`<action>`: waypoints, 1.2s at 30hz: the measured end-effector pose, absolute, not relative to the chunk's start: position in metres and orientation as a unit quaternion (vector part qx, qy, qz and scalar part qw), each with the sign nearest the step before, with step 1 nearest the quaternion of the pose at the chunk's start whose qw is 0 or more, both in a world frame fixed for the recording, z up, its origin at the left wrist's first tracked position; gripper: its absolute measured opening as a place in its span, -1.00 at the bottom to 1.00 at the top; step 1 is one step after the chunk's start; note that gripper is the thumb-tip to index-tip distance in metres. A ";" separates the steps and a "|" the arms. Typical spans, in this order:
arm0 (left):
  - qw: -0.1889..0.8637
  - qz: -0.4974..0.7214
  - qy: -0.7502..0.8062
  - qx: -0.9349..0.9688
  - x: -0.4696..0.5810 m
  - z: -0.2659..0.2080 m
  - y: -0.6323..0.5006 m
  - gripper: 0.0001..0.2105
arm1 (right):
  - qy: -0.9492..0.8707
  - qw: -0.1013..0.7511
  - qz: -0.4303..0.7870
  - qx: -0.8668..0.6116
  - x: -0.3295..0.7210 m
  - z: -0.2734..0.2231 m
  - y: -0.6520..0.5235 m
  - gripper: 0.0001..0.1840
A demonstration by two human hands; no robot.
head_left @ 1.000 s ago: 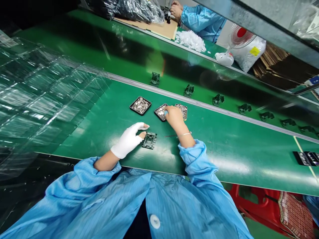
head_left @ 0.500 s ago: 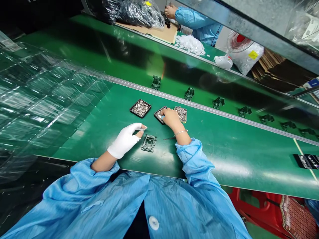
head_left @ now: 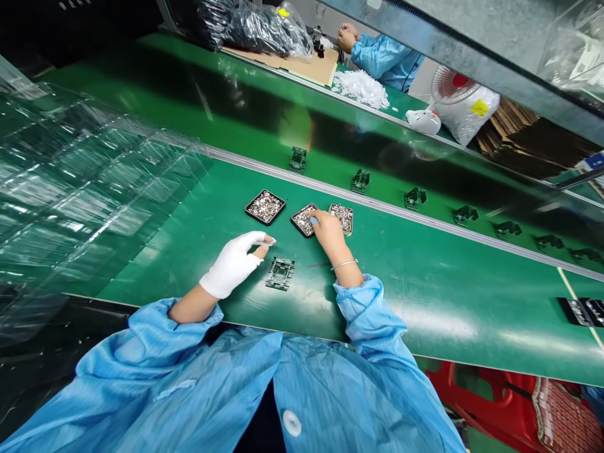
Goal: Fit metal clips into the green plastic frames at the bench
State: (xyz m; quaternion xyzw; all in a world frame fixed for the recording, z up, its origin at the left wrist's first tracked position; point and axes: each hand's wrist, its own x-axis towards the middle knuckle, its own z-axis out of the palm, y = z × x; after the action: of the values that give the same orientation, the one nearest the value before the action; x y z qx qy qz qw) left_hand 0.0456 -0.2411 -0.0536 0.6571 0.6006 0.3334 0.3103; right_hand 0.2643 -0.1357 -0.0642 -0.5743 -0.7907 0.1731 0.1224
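- R hand (head_left: 328, 231): over R side of mid tray (head_left: 299, 228), fingertips down at small metal parts (head_left: 302, 217); blue cot (head_left: 313, 220) on one finger. Fingers bent, close tog.; can't tell if they've got a part, tips too small to read.
- L hand (head_left: 231, 261): white glove, thumb + forefinger tips bare, up-left of PCB (head_left: 280, 274), near but not touching. Thumb & forefinger parted, modest gap, nothing clearly held; pale bit at fingertip, can't make it out.
- PCB: flat on green bench (head_left: 401, 270), btwn the hands, nearer L. No hand on it.
- Step in hand, prob.: picking a part from mid tray w/ R hand, L hand on standby by PCB.
- Next move, my read: calls for a fine pinch on one pc, lifted clear of tray rim w/o dragging others; L hand best placed to steady PCB.
- L tray (head_left: 256, 218): similar metal bits, apart from mid tray. R tray (head_left: 352, 221): just beside mid tray, partly hidden by R hand.
- Thin rod (head_left: 319, 265), poss. a tool: on bench by R wrist, one end hidden.
- Past metal strip (head_left: 255, 165): row of PCBs (head_left: 360, 181), running off to R.
- Far L: clear plastic trays (head_left: 94, 182).
- Opposite: co-worker's hands (head_left: 347, 38), near white pcs (head_left: 361, 89).
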 end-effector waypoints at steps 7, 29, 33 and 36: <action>0.272 0.335 0.606 0.668 0.050 -0.049 -0.238 -0.74 | -0.606 0.384 0.448 -0.534 0.256 -0.065 -0.151 -0.71; -0.013 0.211 0.569 0.795 0.084 -0.030 -0.228 -0.76 | -0.418 0.393 0.731 -0.370 0.238 -0.047 -0.218 -0.41; -0.002 0.211 0.546 0.810 0.081 -0.032 -0.228 -0.74 | -0.417 0.385 0.749 -0.343 0.241 -0.046 -0.221 -0.37; 0.018 0.229 0.545 0.807 0.078 -0.034 -0.231 -0.72 | -0.410 0.386 0.764 -0.316 0.242 -0.042 -0.222 -0.40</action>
State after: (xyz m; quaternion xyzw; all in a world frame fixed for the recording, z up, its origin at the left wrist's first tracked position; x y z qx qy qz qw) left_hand 0.0781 -0.2307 -0.0337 0.8066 0.5447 0.2290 0.0183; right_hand 0.2416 -0.2220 -0.0419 -0.3156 -0.4103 0.7635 0.3860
